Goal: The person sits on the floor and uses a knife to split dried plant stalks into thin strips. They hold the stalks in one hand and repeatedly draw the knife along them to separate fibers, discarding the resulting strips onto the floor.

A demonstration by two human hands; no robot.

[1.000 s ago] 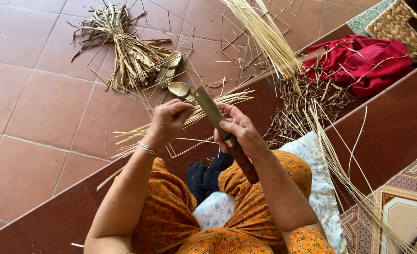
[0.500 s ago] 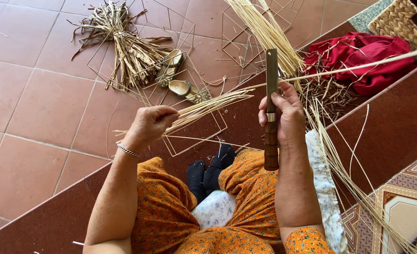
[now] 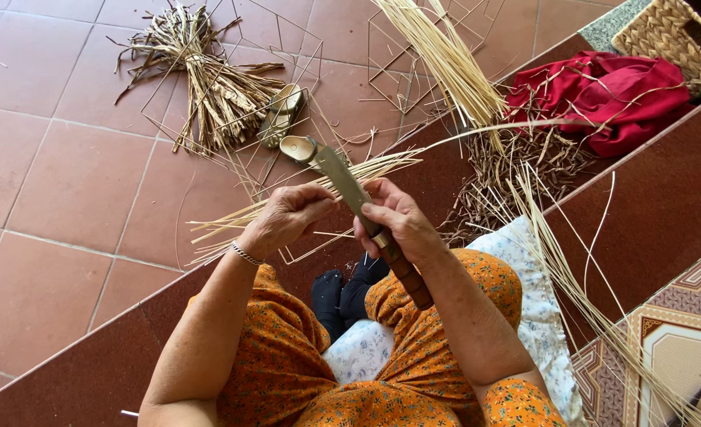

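Observation:
My right hand [image 3: 402, 225] grips a big knife [image 3: 350, 190] with a brown wooden handle, its blade pointing up and to the left. My left hand [image 3: 287, 217] pinches a thin pale reed strip [image 3: 508, 126] against the blade; the strip runs off to the right toward the red cloth. Both hands meet above my lap, over the orange patterned dress. A silver bracelet sits on my left wrist.
A bundle of dried fibre [image 3: 208, 87] and two sandals [image 3: 283, 115] lie on the tiled floor. Long pale reeds [image 3: 445, 55] fan out at top centre. A red cloth [image 3: 611, 95], woven basket [image 3: 678, 35] and scraps [image 3: 516, 170] lie to the right.
My right hand has swung the knife down from upright back to a slant in front of me. My left hand came in from the left and joined it at the blade.

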